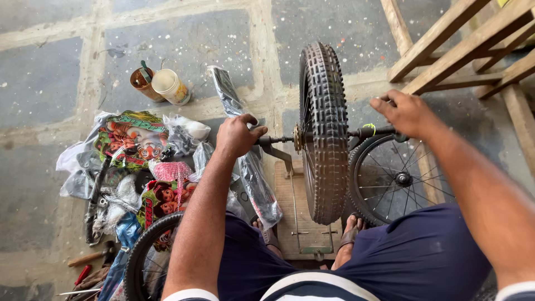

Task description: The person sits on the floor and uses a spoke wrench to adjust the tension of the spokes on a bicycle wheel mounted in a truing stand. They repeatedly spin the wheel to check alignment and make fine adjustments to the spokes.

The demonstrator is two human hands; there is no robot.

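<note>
- Black knobbly rubber marks the landmark: a small bicycle wheel [324, 134] stands upright on its tread between the person's knees, its axle [278, 140] running level out of both sides of the hub.
- Left of the wheel, the left hand [237, 135] is curled shut around the axle end, knuckles up, and looks like the holding side.
- Right of the wheel, the right hand [407, 113] is closed over a dark tool or fitting [372, 132] at the other axle end; what sits under the palm I cannot tell.
- To do this well, I judge that the left grip should stay firm and level so the axle does not turn with the right hand's effort.
- Both wrists are better kept in line with the axle; a tilt could slip the tool off the nut.
- Beneath the wheel lies a wooden board [290, 200] with a thin metal stand [301, 234], and the sandalled feet rest at its near end; bracing the tyre against the knees should stop it rolling.
- Just right of the wheel a second, spoked wheel [393, 179] leans low; it is close enough to foul the right elbow.
- Well left of the wheel lie printed plastic wrappers [136, 139], two tins [161, 85] and a hammer [92, 256], clear of the work.
</note>
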